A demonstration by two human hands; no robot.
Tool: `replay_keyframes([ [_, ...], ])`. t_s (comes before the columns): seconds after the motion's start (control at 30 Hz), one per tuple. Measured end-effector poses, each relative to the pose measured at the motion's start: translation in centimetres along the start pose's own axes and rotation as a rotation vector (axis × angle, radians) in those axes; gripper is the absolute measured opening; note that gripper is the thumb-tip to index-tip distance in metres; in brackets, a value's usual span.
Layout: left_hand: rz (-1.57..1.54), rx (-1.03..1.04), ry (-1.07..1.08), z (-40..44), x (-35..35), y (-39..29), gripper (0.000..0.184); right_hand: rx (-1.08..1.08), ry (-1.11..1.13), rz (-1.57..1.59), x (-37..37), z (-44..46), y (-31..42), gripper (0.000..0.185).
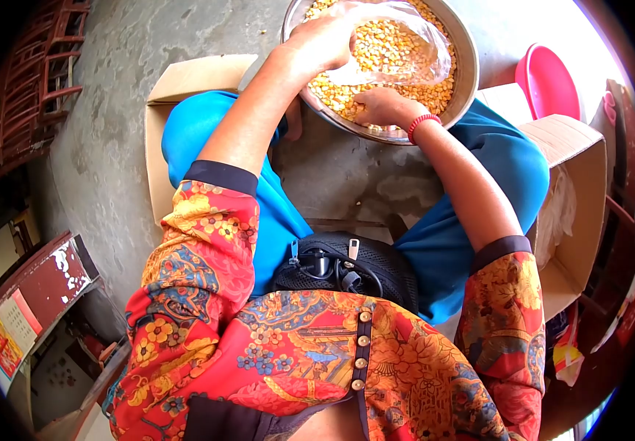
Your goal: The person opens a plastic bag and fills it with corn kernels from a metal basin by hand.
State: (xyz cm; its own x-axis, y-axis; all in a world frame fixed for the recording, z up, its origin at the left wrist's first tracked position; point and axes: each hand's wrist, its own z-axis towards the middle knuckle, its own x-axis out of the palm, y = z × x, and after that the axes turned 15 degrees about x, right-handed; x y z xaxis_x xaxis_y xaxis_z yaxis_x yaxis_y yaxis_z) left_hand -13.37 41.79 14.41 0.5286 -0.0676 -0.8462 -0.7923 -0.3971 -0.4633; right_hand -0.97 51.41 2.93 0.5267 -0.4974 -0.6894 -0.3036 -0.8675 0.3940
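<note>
A wide metal bowl [470,73] at the top of the view holds many yellow kernels [387,48] that look like corn. Over them lies a clear plastic bag [435,45], its mouth spread wide. My left hand [326,40] reaches across the bowl's left side, closed on the edge of the bag. Low in the bowl, my right hand [387,108], with a red beaded bracelet [421,126] at the wrist, curls its fingers into the kernels. Those fingertips are partly hidden.
Open cardboard boxes stand beside my knees, left [159,147] and right [578,176]; the right one contains clear plastic. A pink basin [549,81] sits at the upper right. A black pouch [343,268] with a cable rests at my waist. Wooden furniture [38,287] lines the left.
</note>
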Motion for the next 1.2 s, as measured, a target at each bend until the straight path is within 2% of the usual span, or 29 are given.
replay_keyframes([
  [0.07,0.01,0.021,-0.03,-0.1,0.1,0.1,0.028,-0.037,0.028,-0.005,0.0,0.1,-0.4,0.027],
  [0.13,0.019,0.045,-0.06,-0.4,-0.2,-0.1,0.029,0.18,0.265,0.345,-1.2,-0.5,-0.6,0.026],
  [0.2,-0.025,0.067,-0.122,-0.7,-0.5,-0.5,0.027,0.195,0.369,0.375,-2.2,-0.7,-0.9,0.014],
  [0.33,0.03,0.08,-0.17,0.1,0.9,0.8,0.03,0.209,0.432,0.44,-3.6,-0.9,-1.9,0.012],
  [0.4,0.067,0.133,-0.168,0.2,1.1,1.1,0.037,0.237,0.442,0.489,-4.2,-1.0,-2.1,0.013],
  [0.47,0.014,0.118,-0.158,0.1,0.9,0.9,0.04,0.23,0.373,0.636,-4.7,-1.0,-2.3,0.015],
  [0.67,-0.104,0.163,-0.201,-0.9,-0.3,-0.4,0.049,0.217,0.228,0.754,-6.2,-1.0,-3.0,0.023],
  [0.73,-0.122,0.168,-0.209,-0.5,-0.1,0.1,0.05,0.242,0.06,0.99,-7.0,-0.8,-2.8,0.03],
  [0.77,-0.063,0.167,-0.165,-0.2,0.3,0.5,0.051,0.188,-0.085,1.156,-7.1,-1.1,-2.7,0.035],
  [0.8,-0.003,0.164,-0.122,0.0,0.2,0.6,0.051,0.189,-0.206,1.145,-7.5,-1.9,-2.3,0.036],
  [0.9,0.011,0.161,-0.233,0.1,0.8,0.8,0.048,0.276,-0.45,0.515,-8.5,-1.3,-3.3,0.038],
  [0.93,0.029,0.187,-0.274,0.1,0.8,1.1,0.047,0.263,-0.448,0.502,-8.7,-1.4,-3.3,0.038],
  [1.0,0.013,0.221,-0.327,-0.4,0.4,1.0,0.021,0.326,-0.215,0.328,-9.5,-2.3,-2.9,0.037],
  [1.03,-0.048,0.175,-0.327,-0.2,0.5,1.1,0.02,0.016,-0.474,-0.012,-8.3,-1.8,-3.8,0.038],
  [1.07,-0.11,0.13,-0.33,0.0,0.5,1.3,0.02,0.085,-0.375,-0.099,-7.7,-1.7,-5.0,0.044],
  [1.13,-0.182,0.07,-0.374,0.1,0.4,1.7,0.019,0.058,-0.311,-0.198,-7.3,-2.5,-5.0,0.05],
  [1.2,-0.245,0.058,-0.421,0.1,0.5,2.0,0.02,0.2,-0.198,-0.253,-7.4,-3.2,-4.9,0.052],
])
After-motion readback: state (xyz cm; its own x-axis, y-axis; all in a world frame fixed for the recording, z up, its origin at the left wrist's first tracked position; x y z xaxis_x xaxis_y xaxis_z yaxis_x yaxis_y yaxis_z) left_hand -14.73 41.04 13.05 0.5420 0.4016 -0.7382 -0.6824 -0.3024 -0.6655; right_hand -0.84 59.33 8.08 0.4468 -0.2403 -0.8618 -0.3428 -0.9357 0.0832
